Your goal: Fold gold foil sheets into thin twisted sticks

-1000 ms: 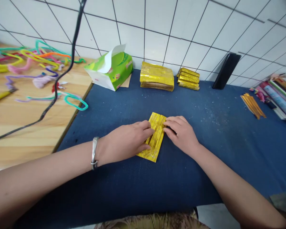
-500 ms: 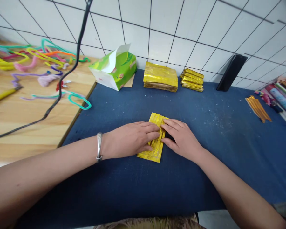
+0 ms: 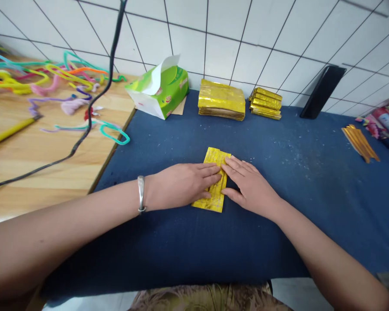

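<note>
A folded sheet of gold foil paper (image 3: 216, 198) with lengthwise creases lies on the dark blue cloth in front of me. My left hand (image 3: 184, 185) is laid across the sheet from the left, its fingers stretched out flat over the middle. On the other side, my right hand (image 3: 251, 185) touches the right edge with its fingertips and thumb, which are spread apart. The fingers cover part of the creases. A silver bracelet (image 3: 141, 194) is on my left wrist.
By the tiled wall stand a green tissue box (image 3: 171, 93), a stack of gold paper (image 3: 221, 98), folded gold strips (image 3: 266, 103) and a leaning black phone-like slab (image 3: 322, 93). More strips (image 3: 360, 142) lie right. Coloured pipe cleaners (image 3: 71, 73) and a black cable (image 3: 90, 114) are left.
The whole view has shifted slightly. The left fingers lie flatter and closer to the right fingertips on the gold paper; both hands stay on it.
</note>
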{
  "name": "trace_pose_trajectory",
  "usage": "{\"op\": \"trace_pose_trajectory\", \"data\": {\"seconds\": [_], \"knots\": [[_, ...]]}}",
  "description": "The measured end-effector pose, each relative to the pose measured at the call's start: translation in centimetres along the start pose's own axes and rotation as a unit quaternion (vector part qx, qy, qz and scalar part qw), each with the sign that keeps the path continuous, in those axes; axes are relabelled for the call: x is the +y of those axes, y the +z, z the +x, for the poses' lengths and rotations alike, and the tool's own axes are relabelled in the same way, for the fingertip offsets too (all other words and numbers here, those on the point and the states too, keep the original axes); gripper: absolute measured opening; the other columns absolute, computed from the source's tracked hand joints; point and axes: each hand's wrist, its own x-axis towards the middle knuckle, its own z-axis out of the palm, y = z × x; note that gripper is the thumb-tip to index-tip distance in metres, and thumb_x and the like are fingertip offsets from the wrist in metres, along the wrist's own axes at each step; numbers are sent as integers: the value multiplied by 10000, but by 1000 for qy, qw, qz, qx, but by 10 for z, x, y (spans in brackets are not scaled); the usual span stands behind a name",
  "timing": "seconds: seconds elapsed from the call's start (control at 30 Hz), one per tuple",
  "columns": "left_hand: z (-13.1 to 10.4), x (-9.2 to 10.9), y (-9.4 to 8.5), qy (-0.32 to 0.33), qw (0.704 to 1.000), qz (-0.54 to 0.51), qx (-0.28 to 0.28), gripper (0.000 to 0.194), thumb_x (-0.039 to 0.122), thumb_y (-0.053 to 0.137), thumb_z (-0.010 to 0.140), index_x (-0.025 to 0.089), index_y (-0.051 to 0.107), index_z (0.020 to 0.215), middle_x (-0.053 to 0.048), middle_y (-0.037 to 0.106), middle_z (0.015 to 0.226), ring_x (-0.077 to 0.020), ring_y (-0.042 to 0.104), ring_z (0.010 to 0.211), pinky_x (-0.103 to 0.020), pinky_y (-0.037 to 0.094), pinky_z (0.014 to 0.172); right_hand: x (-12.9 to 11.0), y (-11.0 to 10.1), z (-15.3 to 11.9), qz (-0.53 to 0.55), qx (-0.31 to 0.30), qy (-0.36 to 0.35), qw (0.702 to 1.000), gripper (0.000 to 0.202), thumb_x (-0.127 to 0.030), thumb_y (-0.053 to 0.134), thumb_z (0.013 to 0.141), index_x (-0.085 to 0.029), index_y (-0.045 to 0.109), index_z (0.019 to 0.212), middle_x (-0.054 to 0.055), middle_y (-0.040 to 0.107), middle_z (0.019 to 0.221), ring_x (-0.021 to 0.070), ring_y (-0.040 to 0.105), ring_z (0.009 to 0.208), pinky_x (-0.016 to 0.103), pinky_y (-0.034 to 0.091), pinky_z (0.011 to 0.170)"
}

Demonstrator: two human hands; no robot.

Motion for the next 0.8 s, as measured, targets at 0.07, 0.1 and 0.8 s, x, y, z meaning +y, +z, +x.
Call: {"op": "trace_pose_trajectory", "data": {"seconds": [0.07, 0.1, 0.8], "knots": [[-1, -2, -2, -7, 1000, -19, -4, 503, 372, 382, 923, 139, 362, 1368, -79, 398, 1414, -176, 297, 1340, -282, 215, 1113, -4, -1, -4, -5, -9, -3, 1000, 645, -497, 434, 860, -133, 342, 1384, 112, 295, 1466, 254, 231, 1364, 459, 235, 1105], [-1, -2, -3, -12, 1000, -27, -6, 514, 381, 392, 917, 146, 354, 1373, -76, 398, 1415, -172, 305, 1336, -279, 226, 1108, -6, -1, -7, -7, -10, -5, 1000, 659, -510, 442, 852, -130, 345, 1382, 116, 294, 1466, 258, 233, 1363, 462, 232, 1105], [4, -28, 9, -22, 998, -64, -17, 821, 648, 424, 796, 212, 166, 1442, -98, 188, 1504, -244, 109, 1395, -407, 40, 1110, -6, -2, -7, 35, 72, -28, 996, 366, -341, 447, 894, -200, 558, 1213, 64, 563, 1270, 191, 473, 1219, 401, 369, 1026]]}}
